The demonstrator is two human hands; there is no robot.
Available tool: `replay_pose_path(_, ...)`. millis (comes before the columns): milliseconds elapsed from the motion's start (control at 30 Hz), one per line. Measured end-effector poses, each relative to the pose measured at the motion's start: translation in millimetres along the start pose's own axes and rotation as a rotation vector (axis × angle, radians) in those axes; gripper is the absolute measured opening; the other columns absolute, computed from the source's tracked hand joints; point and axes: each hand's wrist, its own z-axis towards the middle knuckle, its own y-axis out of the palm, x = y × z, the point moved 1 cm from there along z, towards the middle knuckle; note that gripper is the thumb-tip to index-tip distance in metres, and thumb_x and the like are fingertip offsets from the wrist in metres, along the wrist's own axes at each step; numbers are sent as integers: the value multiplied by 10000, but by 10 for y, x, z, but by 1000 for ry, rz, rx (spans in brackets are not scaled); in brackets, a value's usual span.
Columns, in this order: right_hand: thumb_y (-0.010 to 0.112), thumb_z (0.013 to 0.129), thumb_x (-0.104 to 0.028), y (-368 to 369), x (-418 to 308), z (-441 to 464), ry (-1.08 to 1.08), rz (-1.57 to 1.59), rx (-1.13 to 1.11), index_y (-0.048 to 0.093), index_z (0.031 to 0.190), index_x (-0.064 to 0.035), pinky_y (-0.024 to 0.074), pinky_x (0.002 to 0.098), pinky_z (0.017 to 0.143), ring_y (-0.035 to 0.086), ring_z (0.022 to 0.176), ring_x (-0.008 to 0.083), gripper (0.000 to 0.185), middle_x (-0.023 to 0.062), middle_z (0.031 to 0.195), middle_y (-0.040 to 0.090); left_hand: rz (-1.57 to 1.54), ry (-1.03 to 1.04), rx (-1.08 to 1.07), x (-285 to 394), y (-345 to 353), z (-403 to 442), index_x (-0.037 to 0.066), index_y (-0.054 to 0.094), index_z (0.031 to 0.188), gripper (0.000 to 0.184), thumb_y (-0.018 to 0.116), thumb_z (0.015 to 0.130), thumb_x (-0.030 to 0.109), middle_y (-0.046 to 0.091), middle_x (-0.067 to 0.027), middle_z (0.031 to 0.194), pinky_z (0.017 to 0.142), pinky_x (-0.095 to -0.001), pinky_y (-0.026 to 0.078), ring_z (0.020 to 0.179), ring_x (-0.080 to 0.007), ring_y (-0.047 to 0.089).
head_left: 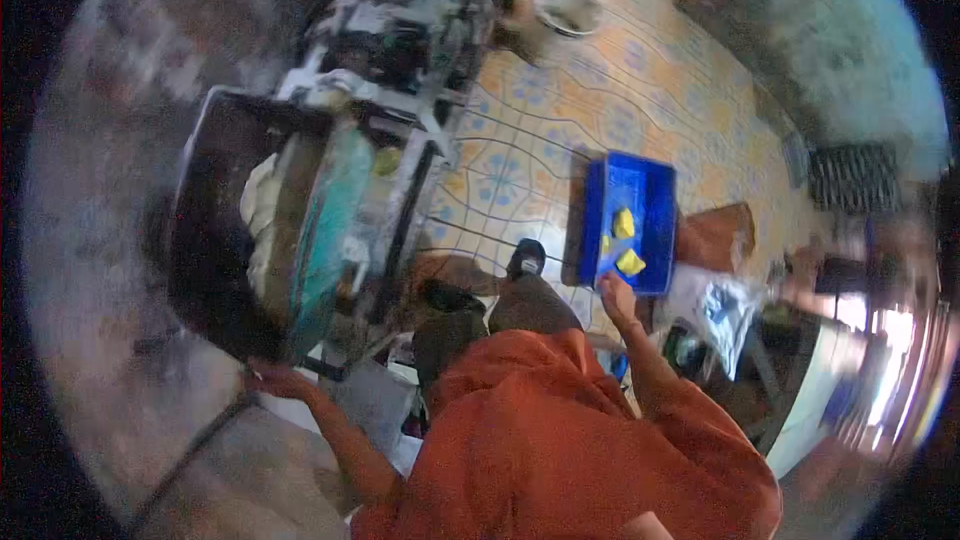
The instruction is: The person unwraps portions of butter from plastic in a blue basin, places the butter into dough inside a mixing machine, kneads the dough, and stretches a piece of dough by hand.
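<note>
A blue plastic crate (657, 230) is on my right, with a few yellow lumps (627, 240) inside. My right hand (617, 295) is at its near edge, with the fingers closed on the rim. On the other side, my left hand (280, 381) is just below the near end of a large dark bin (205, 230); motion blur smears its fingers. A pale, dough-like mass (262, 230) lies in that bin, beside a long green strip (335, 215).
A grey metal machine (400, 40) adjoins the dark bin. A white bucket (568, 8) stands farther off on the patterned tile floor (510, 170). Right of the crate are a brown sheet-like item (715, 237) and a shiny clear plastic bag (715, 310).
</note>
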Motion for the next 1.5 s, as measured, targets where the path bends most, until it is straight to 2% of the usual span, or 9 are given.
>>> replay_pose_path(167, 448, 908, -231, 108, 1228, -933, 346, 33, 263, 576, 1030, -87, 469, 501, 678, 610, 795, 410, 228, 232, 797, 624, -169, 42, -111, 848, -597, -764, 9, 424, 1337, 491, 507, 948, 297, 464, -190, 1343, 981, -384, 419, 1184, -311, 495)
replay_pose_path(367, 466, 913, -272, 516, 2004, -1504, 681, 186, 149, 606, 1081, -23, 460, 520, 743, 594, 877, 441, 332, 283, 916, 625, -102, -311, -1262, 1888, -934, -2202, -11, 424, 1338, 515, 536, 920, 268, 466, -162, 1344, 988, -365, 398, 1206, -284, 467)
replay_pose_path(433, 460, 927, -320, 556, 2367, -1420, 771, 234, 100, 616, 987, -9, 451, 529, 771, 584, 894, 454, 353, 276, 931, 625, -57, -180, -1469, 2443, -866, -2524, -18, 424, 1338, 523, 546, 911, 259, 467, -153, 1344, 991, -359, 391, 1213, -275, 457)
replay_pose_path(533, 481, 924, -380, 405, 2813, -1172, 844, 288, 58, 592, 918, -2, 452, 528, 758, 581, 894, 457, 393, 273, 937, 622, -290, 347, -1547, 2849, -317, -2899, -17, 481, 1280, 480, 609, 888, 229, 539, -149, 1243, 934, -336, 425, 1131, -236, 515)
replay_pose_path(667, 529, 903, -348, 360, 3438, -513, 966, 428, 103, 616, 994, -39, 466, 474, 738, 594, 889, 430, 334, 242, 886, 635, -65, 355, -1664, 4582, -380, -3566, -18, 517, 1243, 415, 595, 904, 209, 570, -139, 1192, 933, -318, 415, 1081, -219, 547)
replay_pose_path(767, 563, 854, -289, 635, 3876, 74, 817, 491, 215, 592, 951, -19, 458, 504, 774, 585, 908, 440, 289, 267, 953, 619, -136, 475, -1725, 5295, -91, -4229, -22, 525, 1227, 384, 596, 907, 178, 576, -130, 1187, 923, -311, 418, 1072, -200, 553)
replay_pose_path(1133, 606, 802, -136, 2632, 4974, 2225, 766, 718, 230, 561, 1187, -28, 469, 459, 869, 585, 1014, 390, 403, 229, 1088, 612, -37, 1135, -1992, 6011, 983, -7065, 43, 594, 1170, 312, 635, 883, 157, 642, -135, 1084, 857, -333, 472, 974, -227, 620)
replay_pose_path(1333, 624, 794, -137, 3118, 5341, 2903, 658, 483, 481, 460, 1248, -7, 390, 442, 990, 480, 1139, 392, 500, 233, 1196, 517, -14, 906, -2142, 6200, 1173, -7520, 38, 590, 1177, 323, 635, 862, 90, 640, -151, 1073, 877, -327, 472, 1004, -220, 623)
replay_pose_path(1500, 681, 767, -189, 3551, 5544, 3125, 675, 507, 436, 528, 1148, -11, 436, 447, 904, 537, 1035, 389, 447, 217, 1097, 579, 147, 840, -2163, 6369, 1248, -7551, 23, 586, 1176, 342, 658, 852, 105, 645, -155, 1069, 861, -327, 480, 978, -213, 630)
